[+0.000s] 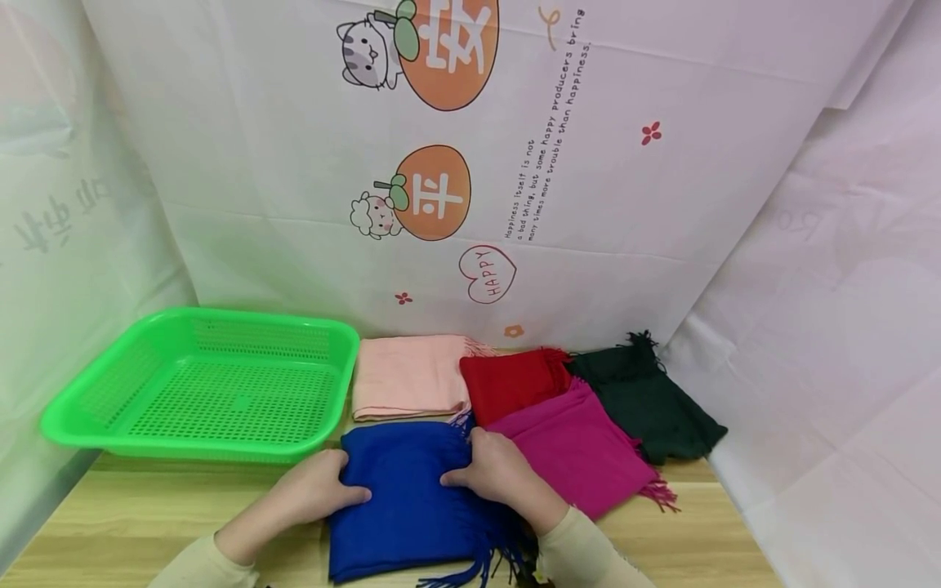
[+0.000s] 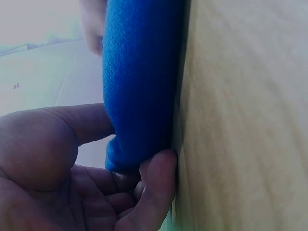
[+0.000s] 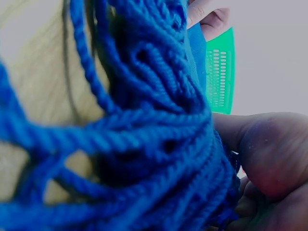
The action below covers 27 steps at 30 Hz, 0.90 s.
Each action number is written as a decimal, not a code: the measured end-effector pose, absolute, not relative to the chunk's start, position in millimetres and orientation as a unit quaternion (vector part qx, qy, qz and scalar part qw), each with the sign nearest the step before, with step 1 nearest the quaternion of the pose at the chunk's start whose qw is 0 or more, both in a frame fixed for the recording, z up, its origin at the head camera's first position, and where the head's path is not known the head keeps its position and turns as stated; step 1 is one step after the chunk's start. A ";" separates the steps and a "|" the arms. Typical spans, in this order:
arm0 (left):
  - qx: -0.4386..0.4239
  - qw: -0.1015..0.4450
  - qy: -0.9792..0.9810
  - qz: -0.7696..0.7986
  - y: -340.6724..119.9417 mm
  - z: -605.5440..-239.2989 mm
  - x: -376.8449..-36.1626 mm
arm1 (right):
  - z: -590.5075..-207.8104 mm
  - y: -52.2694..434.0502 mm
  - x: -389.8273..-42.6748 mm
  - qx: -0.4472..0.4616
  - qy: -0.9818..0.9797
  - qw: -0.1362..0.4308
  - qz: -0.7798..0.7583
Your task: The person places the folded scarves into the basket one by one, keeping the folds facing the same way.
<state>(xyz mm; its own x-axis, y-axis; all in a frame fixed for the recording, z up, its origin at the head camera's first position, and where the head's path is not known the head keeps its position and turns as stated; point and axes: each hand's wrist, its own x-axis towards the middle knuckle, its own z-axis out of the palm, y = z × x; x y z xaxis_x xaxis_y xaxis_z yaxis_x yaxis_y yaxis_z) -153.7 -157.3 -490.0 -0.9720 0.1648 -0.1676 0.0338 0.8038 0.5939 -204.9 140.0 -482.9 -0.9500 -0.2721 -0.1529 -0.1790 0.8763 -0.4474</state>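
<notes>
A folded blue scarf (image 1: 404, 523) with a twisted fringe lies at the front of the wooden table. The left hand (image 1: 321, 487) grips its left edge, thumb on top. In the left wrist view, that hand's fingers (image 2: 156, 180) curl around the side of the scarf (image 2: 142, 82), low against the tabletop. On the fringed side, the right hand (image 1: 496, 469) holds the scarf with its thumb on the upper face. Blue fringe (image 3: 154, 139) fills much of the right wrist view and hides part of the right hand (image 3: 276, 159), whose fingertips are out of sight.
A green plastic basket (image 1: 220, 451) stands at the back left. Behind and right of the blue scarf lie folded scarves: pink (image 1: 408, 376), red (image 1: 515, 384), magenta (image 1: 581, 449) and dark green (image 1: 654, 404). Printed white sheets (image 1: 588, 302) enclose the table (image 1: 184, 498).
</notes>
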 end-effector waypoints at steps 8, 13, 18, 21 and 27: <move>0.073 0.104 0.945 0.302 -157.4 -489.2 -153.4 | -482.4 140.2 -206.2 -0.114 0.953 0.120 -0.252; 0.067 0.101 0.940 0.320 -155.0 -486.9 -151.9 | -481.2 139.3 -206.1 -0.104 0.948 0.136 -0.268; 0.067 0.094 0.936 0.333 -155.7 -492.1 -153.4 | -481.3 139.5 -205.1 -0.106 0.947 0.146 -0.267; 0.074 0.087 0.935 0.335 -156.6 -495.4 -154.3 | -481.0 139.7 -204.8 -0.115 0.947 0.147 -0.263; 0.072 0.079 0.929 0.355 -154.0 -490.0 -152.2 | -481.5 139.4 -205.4 -0.129 0.946 0.149 -0.259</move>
<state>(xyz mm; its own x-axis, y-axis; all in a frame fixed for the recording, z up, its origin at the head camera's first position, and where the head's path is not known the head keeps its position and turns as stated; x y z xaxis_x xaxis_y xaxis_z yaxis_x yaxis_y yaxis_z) -152.2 -154.0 -490.0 -0.9773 0.1895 -0.0948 0.0781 0.7383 0.6700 -205.4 139.4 -481.5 -0.9224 -0.3208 -0.2153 -0.1662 0.8326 -0.5284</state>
